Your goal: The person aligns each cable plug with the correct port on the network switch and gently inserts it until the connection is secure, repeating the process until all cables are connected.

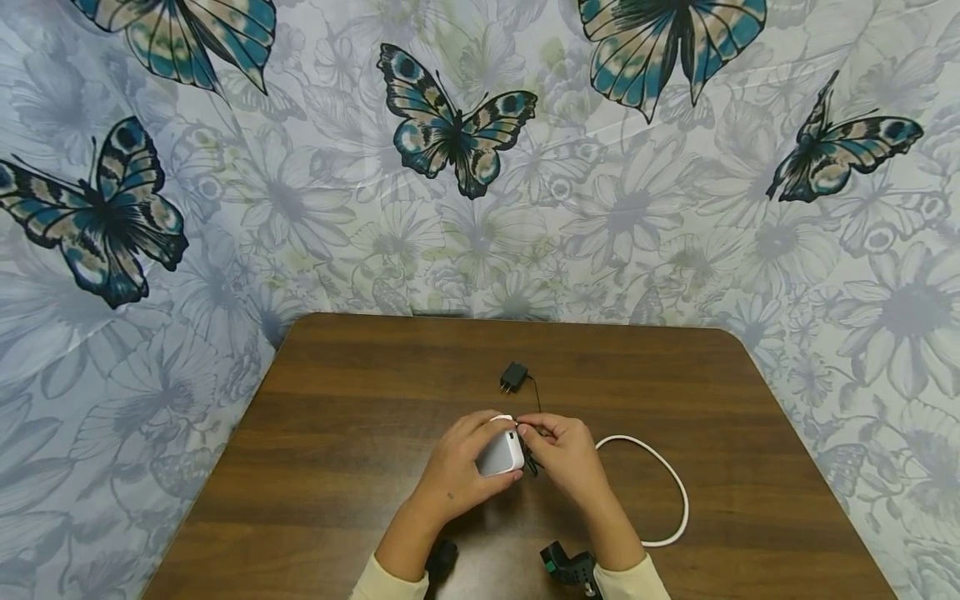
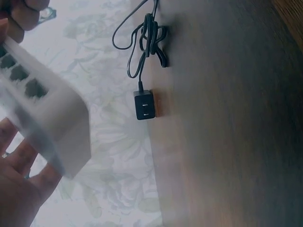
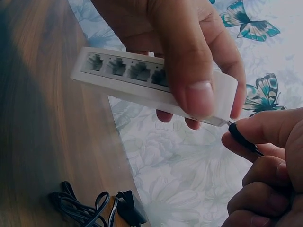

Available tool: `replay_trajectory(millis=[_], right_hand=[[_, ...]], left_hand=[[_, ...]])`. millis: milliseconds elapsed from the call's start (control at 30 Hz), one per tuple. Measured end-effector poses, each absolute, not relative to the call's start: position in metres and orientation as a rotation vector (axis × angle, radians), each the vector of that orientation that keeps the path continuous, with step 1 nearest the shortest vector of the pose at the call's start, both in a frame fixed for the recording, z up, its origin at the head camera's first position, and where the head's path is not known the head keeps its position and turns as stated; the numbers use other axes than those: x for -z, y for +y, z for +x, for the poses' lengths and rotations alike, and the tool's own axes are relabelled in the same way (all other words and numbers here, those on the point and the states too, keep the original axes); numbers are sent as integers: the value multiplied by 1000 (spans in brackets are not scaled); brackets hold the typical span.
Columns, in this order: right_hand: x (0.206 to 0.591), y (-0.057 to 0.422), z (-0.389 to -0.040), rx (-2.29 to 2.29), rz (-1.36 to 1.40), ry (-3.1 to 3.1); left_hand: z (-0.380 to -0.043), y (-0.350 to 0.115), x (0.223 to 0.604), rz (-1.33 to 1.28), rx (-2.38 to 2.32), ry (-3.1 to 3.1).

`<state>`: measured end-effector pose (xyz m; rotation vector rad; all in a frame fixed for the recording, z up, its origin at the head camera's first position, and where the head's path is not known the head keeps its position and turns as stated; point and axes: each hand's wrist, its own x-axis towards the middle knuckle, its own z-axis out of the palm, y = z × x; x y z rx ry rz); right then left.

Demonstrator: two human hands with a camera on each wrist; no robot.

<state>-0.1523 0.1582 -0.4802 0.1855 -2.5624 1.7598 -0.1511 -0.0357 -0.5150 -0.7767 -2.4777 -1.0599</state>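
Observation:
My left hand (image 1: pixel 463 473) grips a small white network switch (image 3: pixel 130 91) by its sides, thumb lying across the row of ports in the right wrist view. Several square ports line that long face. At one end of the switch, my right hand (image 1: pixel 568 460) pinches a black barrel power plug (image 3: pixel 240 136) between thumb and forefinger. The plug's metal tip is right at the switch's corner. Its thin black cord, partly bundled, runs to a two-prong power adapter (image 1: pixel 513 377) lying on the table beyond the hands; the adapter also shows in the left wrist view.
A white cable (image 1: pixel 684 492) curves over the brown wooden table (image 1: pixel 360 417) to the right of my right hand and passes under the forearm. Black wrist-worn devices (image 1: pixel 567 565) show at both wrists. Behind the table hangs a butterfly-patterned cloth (image 1: pixel 300 208).

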Motion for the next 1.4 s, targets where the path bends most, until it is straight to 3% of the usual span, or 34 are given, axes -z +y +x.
replay_trajectory(millis=[1400], right_hand=[[478, 159, -150, -1711, 193, -2671]], left_hand=[[-150, -34, 519, -820, 1126, -2489]])
